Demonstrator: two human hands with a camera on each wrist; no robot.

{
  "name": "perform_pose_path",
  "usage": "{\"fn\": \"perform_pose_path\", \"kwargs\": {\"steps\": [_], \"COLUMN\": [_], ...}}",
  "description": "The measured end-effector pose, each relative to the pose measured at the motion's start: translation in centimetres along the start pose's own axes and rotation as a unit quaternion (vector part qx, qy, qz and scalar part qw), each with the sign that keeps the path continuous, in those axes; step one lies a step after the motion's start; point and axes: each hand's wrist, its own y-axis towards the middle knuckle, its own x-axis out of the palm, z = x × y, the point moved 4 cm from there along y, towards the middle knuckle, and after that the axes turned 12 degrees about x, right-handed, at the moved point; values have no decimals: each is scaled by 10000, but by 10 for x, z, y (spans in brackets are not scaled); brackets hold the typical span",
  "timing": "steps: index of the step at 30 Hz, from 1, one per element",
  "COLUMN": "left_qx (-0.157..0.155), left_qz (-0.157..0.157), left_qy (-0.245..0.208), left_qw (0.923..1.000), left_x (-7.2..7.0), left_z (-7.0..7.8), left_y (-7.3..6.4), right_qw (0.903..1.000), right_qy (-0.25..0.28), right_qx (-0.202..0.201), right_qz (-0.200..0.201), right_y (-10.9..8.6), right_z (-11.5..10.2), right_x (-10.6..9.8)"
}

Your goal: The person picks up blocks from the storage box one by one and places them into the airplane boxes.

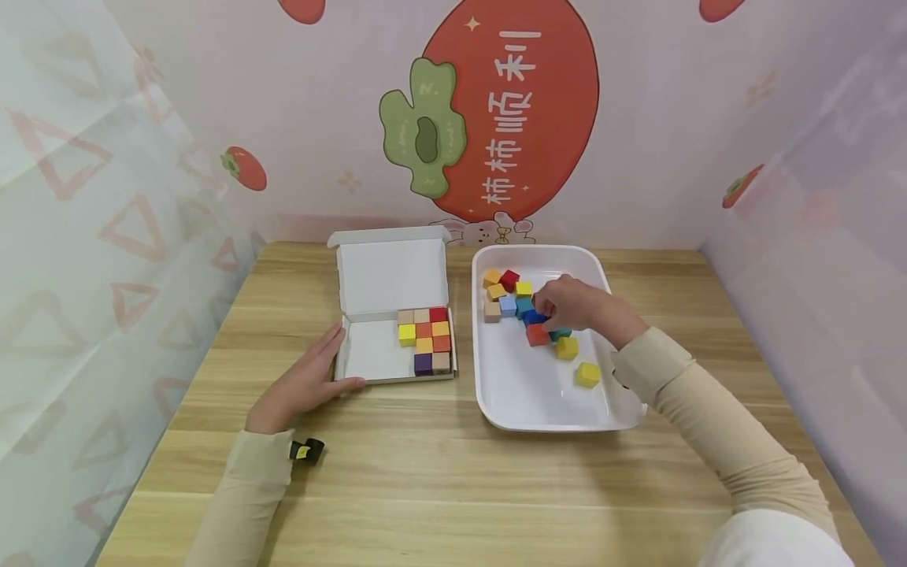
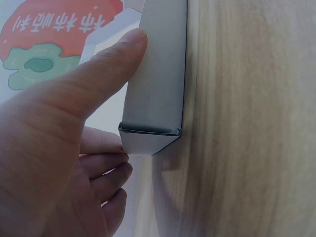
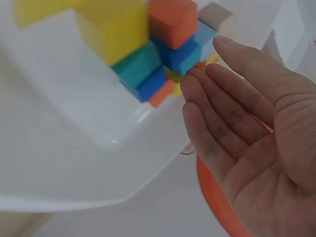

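Note:
My left hand (image 1: 312, 374) holds the near left corner of a shallow white cardboard box (image 1: 372, 350). In the left wrist view its thumb lies on the front wall, and the other fingers rest at the side. Coloured cubes (image 1: 423, 330) fill the box's right part in rows; its lid (image 1: 393, 272) stands open behind. My right hand (image 1: 570, 303) reaches into a white tray (image 1: 510, 394), over a cluster of cubes. In the right wrist view the thumb stands apart from loosely bent fingers, with no cube held. Red-orange (image 3: 173, 19) and blue cubes (image 3: 170, 54) lie near the fingertips.
Two yellow cubes (image 1: 587, 375) lie toward the tray's near right side. A black strap (image 1: 307, 450) shows beside the left sleeve. The wooden table (image 1: 425, 488) meets a printed backdrop (image 1: 319, 181) behind, with hanging sheets on both sides.

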Motion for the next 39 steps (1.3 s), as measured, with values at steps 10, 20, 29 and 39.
{"fn": "perform_pose_path", "kwargs": {"steps": [10,20,29,39], "left_qx": [66,51,17,83], "left_qz": [37,22,15,16], "left_qy": [37,53,10,53], "left_qw": [10000,10000,10000,9999], "left_x": [1,1,1,1], "left_z": [-1,-2,-1,-2], "left_y": [1,0,-1,0], "right_qw": [9992,9992,9996,9994], "right_qy": [-164,-273,-215,-289], "right_qx": [331,264,152,43], "right_qz": [-140,-120,-129,-184], "right_y": [10,6,2,6], "right_z": [9,2,0,-4], "right_x": [18,21,27,28]}}
